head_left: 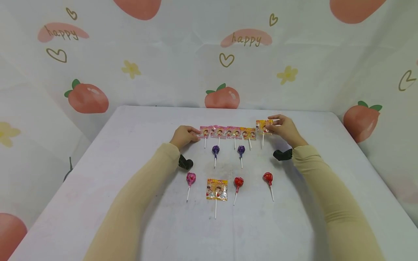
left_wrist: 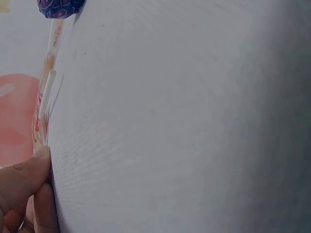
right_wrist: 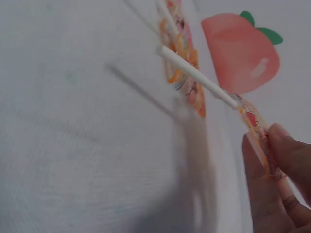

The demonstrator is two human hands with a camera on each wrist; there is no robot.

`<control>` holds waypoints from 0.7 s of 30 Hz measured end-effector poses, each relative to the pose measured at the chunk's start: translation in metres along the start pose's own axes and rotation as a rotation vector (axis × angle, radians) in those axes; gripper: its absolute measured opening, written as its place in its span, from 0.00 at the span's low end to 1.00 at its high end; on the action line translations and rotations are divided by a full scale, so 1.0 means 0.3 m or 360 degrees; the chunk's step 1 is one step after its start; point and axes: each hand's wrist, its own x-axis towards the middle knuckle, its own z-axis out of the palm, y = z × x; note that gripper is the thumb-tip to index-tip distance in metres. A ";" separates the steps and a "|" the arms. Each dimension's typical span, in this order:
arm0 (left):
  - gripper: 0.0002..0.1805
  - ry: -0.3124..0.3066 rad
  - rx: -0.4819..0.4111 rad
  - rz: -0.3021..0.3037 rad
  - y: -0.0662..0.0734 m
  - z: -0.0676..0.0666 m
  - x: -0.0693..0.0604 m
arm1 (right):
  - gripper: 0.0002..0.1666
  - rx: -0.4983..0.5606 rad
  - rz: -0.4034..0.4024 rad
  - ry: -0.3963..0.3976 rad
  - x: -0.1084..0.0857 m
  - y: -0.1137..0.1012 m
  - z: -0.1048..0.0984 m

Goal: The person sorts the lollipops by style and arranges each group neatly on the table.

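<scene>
Between the thumb and fingers of my right hand (head_left: 287,130) is an orange-wrapped flat lollipop (head_left: 262,126), lifted off the table with its white stick pointing down in the head view. The right wrist view shows the thumb pressing its wrapper (right_wrist: 257,131). Left of it lies a row of flat lollipops: an orange one (head_left: 249,134), then pink ones (head_left: 234,132), (head_left: 218,132). At the row's left end, my left hand (head_left: 184,136) pinches the edge of the last pink wrapper (head_left: 204,132); the left wrist view shows thumb and finger (left_wrist: 29,187) at that edge.
Nearer than the row, two purple round lollipops (head_left: 216,150) lie on the white table (head_left: 98,174). Closer still are a pink round lollipop (head_left: 191,178), an orange flat one (head_left: 217,189) and two red round ones (head_left: 238,182). A patterned cloth (head_left: 176,54) hangs behind.
</scene>
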 end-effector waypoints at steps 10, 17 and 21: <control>0.14 0.0007 0.0004 0.0036 -0.002 -0.001 -0.003 | 0.32 -0.0194 0.0199 -0.0156 0.022 0.030 0.009; 0.14 0.0009 -0.0009 0.0028 -0.002 0.000 -0.003 | 0.32 -0.0294 0.0250 -0.0176 0.022 0.025 0.007; 0.14 0.0008 -0.0002 0.0020 -0.003 0.000 -0.002 | 0.31 -0.0316 0.0283 -0.0176 0.025 0.028 0.008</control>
